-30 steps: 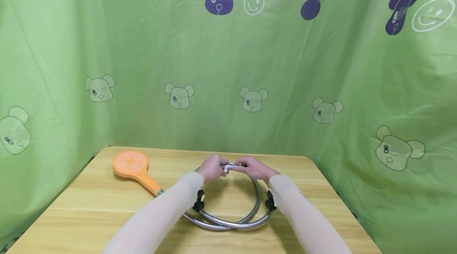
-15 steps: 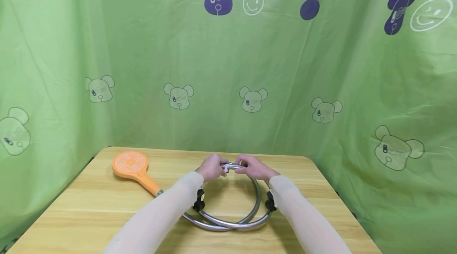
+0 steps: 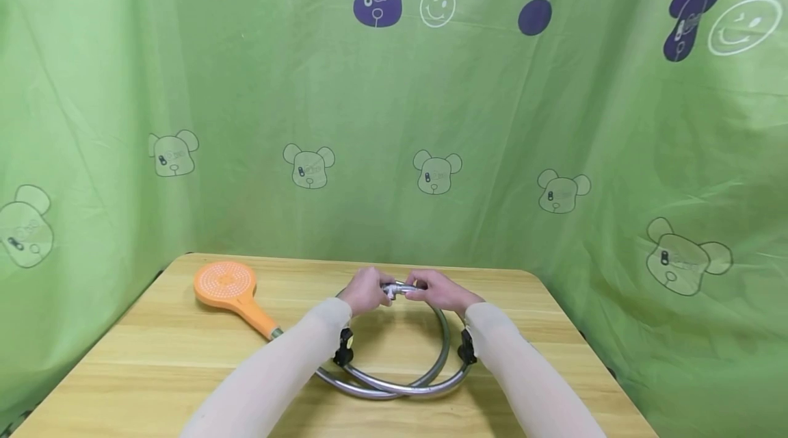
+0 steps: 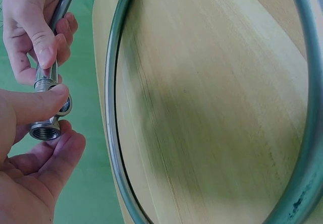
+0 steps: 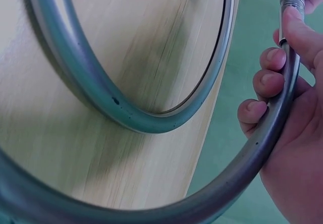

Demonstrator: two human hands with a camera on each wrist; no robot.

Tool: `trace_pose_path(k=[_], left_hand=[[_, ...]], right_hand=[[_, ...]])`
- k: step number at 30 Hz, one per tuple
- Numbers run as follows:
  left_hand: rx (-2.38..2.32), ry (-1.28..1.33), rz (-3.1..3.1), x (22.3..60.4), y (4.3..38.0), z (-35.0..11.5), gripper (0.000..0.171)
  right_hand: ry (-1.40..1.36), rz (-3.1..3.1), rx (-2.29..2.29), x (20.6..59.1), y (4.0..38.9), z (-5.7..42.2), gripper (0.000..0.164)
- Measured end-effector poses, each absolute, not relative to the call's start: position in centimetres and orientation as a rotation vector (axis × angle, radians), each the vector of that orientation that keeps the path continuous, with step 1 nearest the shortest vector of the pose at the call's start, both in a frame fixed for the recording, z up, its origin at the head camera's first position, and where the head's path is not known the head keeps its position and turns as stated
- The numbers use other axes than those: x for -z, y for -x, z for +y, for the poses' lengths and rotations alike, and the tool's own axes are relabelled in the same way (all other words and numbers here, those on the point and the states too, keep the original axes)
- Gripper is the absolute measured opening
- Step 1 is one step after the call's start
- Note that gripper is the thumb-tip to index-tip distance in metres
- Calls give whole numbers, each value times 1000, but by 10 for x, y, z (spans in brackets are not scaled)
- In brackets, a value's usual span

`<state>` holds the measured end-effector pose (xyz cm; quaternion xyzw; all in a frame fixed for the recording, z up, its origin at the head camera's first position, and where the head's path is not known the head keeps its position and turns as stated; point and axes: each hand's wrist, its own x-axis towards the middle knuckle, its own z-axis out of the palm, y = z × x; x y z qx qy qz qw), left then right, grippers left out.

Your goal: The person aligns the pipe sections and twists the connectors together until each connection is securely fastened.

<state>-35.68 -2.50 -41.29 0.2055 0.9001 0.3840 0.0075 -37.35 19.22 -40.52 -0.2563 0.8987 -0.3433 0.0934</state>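
In the left wrist view a shiny metal tee fitting [image 4: 46, 131] with threaded openings is pinched between the thumb and fingers of my left hand [image 3: 365, 289]. My right hand [image 3: 442, 290] grips the end of a silver shower hose [image 5: 237, 171], its thumb lying along the end piece beside the fitting. Hose end and fitting meet in line; how far they are threaded together is hidden. An orange shower head [image 3: 225, 280] lies face up at the table's left, joined to the hose's other end.
The hose lies in loops on the wooden table [image 3: 154, 369], below and between my forearms. Black wrist cameras [image 3: 344, 348] hang under both sleeves, close to the hose. A green patterned curtain [image 3: 369, 96] surrounds the table's back and sides.
My right thumb and fingers have shifted slightly on the hose end, showing more metal between the hands. My left hand, the shower head and the hose loops look unmoved.
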Motion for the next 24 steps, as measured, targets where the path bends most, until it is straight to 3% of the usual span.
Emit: trace_pose_path(k=[24], left_hand=[[-1191,-693,2863,413,356,-22,29]], right_hand=[[781,2681,1010,400,370,195,14]])
